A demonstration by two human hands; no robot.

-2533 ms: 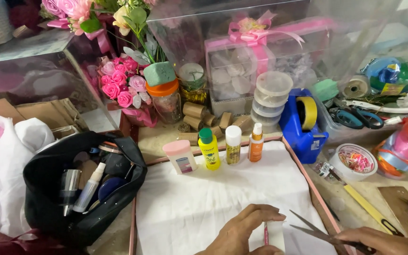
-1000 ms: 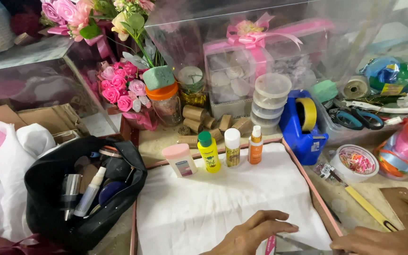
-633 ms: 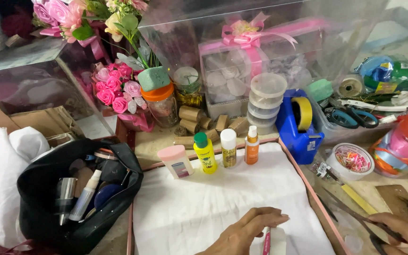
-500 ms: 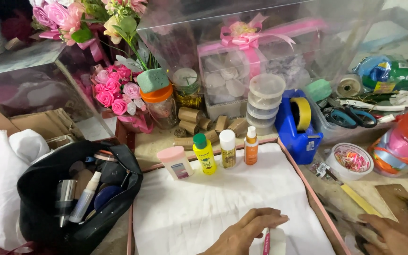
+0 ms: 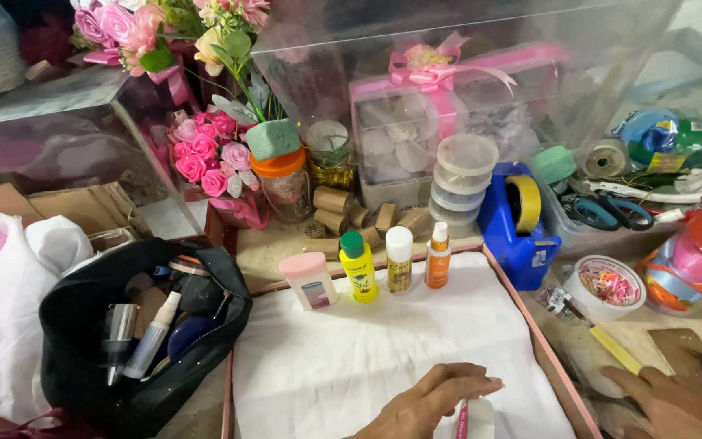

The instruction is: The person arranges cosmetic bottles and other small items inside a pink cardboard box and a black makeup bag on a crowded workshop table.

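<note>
The left hand (image 5: 436, 398), at the bottom centre, rests half-curled on the white cloth (image 5: 383, 341), its grip loosely about a slim pink-and-white tube (image 5: 471, 419). The right hand (image 5: 676, 398), bottom right, lies flat on the bench (image 5: 676, 325) — the scissors it gripped earlier are gone. At lower left, an open black pouch (image 5: 140, 341) holds cosmetic bottles.

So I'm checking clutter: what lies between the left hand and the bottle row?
Head view: only bare white cloth lies between the left hand and the bottle row.

head cam | worn high, tilted down and forward | close over white-lined tray (image 5: 383, 358) | single view
</note>
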